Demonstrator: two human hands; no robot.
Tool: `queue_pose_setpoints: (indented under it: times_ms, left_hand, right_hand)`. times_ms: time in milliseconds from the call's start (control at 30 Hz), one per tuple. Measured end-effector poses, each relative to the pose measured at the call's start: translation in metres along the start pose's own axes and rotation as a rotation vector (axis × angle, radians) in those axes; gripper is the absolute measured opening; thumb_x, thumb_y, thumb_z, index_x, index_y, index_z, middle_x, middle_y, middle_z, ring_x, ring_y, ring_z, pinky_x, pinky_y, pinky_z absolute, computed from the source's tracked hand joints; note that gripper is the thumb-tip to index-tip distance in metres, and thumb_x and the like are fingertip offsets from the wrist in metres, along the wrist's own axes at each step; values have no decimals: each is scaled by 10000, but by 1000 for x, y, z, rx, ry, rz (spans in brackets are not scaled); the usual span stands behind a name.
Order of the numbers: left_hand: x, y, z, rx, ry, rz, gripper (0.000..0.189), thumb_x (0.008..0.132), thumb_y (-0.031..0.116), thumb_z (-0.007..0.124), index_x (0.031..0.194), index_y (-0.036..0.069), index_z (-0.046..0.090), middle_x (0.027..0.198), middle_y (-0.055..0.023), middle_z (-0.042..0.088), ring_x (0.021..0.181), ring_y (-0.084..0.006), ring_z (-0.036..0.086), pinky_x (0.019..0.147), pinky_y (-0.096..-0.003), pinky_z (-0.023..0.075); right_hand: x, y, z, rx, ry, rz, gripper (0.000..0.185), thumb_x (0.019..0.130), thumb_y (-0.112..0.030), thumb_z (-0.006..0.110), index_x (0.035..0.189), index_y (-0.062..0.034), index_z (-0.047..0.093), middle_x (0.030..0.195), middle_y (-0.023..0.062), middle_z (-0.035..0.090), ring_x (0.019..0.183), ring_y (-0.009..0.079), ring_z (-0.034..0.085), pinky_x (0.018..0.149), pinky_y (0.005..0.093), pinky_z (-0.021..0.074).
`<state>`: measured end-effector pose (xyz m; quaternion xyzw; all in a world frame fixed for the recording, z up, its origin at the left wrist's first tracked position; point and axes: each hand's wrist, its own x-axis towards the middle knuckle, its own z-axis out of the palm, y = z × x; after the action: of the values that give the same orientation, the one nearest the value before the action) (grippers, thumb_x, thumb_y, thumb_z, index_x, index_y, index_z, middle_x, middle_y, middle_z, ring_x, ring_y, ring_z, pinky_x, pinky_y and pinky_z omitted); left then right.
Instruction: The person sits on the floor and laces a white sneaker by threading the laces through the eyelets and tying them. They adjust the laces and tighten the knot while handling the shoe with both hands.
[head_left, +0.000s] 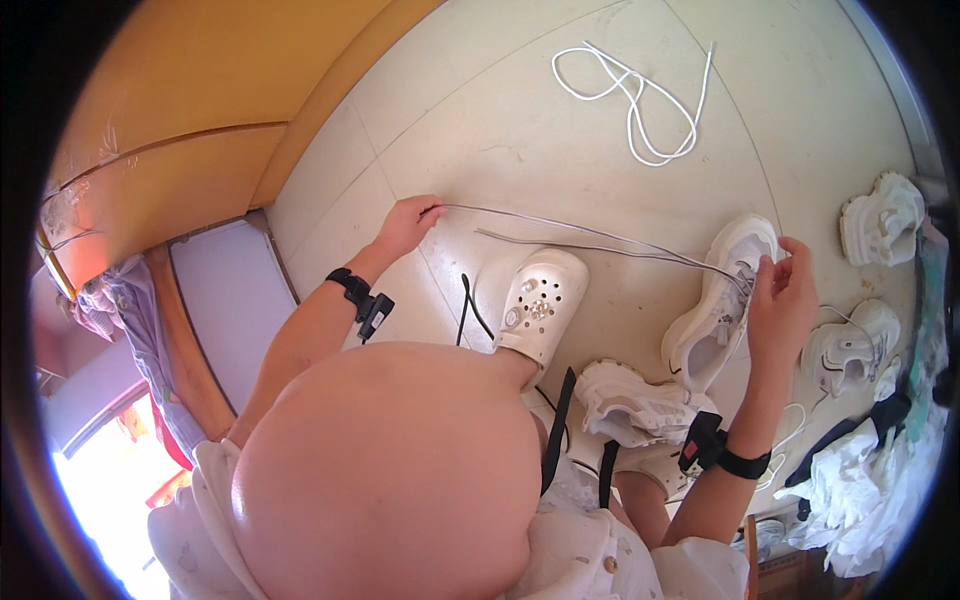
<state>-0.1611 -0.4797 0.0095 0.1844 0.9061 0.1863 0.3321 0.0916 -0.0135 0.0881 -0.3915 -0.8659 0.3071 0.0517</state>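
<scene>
My left hand (409, 223) pinches one end of a thin greyish shoelace (562, 223) and holds that strand nearly straight above the floor. A second strand of the lace hangs loose beside it with a free end. Both strands run into the eyelets of a white sneaker (701, 322), its toe pointing away from me. At the sneaker's lacing edge, my right hand (784, 300) grips the shoe; the hand hides part of the eyelets and its fingertips' exact hold. Near my right forearm, another white sneaker (637, 401) rests on the floor.
A loose white shoelace (637, 86) lies looped on the tiled floor. My foot wears a cream clog (551, 300) with charms. Further white shoes (885, 219) stand at the right, above crumpled white plastic (847, 480). An orange wooden cabinet (195, 90) borders the left.
</scene>
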Motion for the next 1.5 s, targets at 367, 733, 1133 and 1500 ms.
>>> queue_pose_setpoints:
  times_ms: [367, 733, 1133, 1500]
  left_hand:
    - [30, 34, -2, -155, -54, 110, 183, 1041, 128, 535, 1115, 21, 663, 850, -32, 635, 750, -109, 561, 698, -261, 487]
    - [51, 23, -25, -360, -194, -209, 208, 970, 136, 649, 1162, 55, 651, 981, -58, 643, 947, -161, 638, 838, -300, 537]
    - [10, 52, 66, 526, 44, 548, 198, 826, 216, 753, 935, 138, 607, 1058, -23, 584, 1161, -257, 496, 1012, -461, 334]
    - [-7, 18, 32, 429, 118, 520, 166, 808, 152, 749, 899, 126, 612, 950, -36, 615, 1035, -260, 547, 957, -432, 367]
  right_hand:
    - [9, 44, -7, -48, -1, -78, 208, 837, 16, 689, 1032, -34, 639, 916, 105, 622, 745, 226, 607, 708, 346, 500]
    - [27, 45, 7, -271, -369, -125, 140, 849, -30, 684, 894, -5, 554, 914, 159, 592, 824, 376, 595, 727, 451, 476]
    - [26, 66, 8, -36, -372, -187, 143, 865, 41, 623, 901, 9, 488, 886, 160, 536, 786, 347, 540, 727, 405, 462]
    - [27, 70, 10, -10, -352, -248, 146, 846, 65, 619, 910, 18, 496, 876, 166, 527, 780, 341, 538, 729, 403, 461]
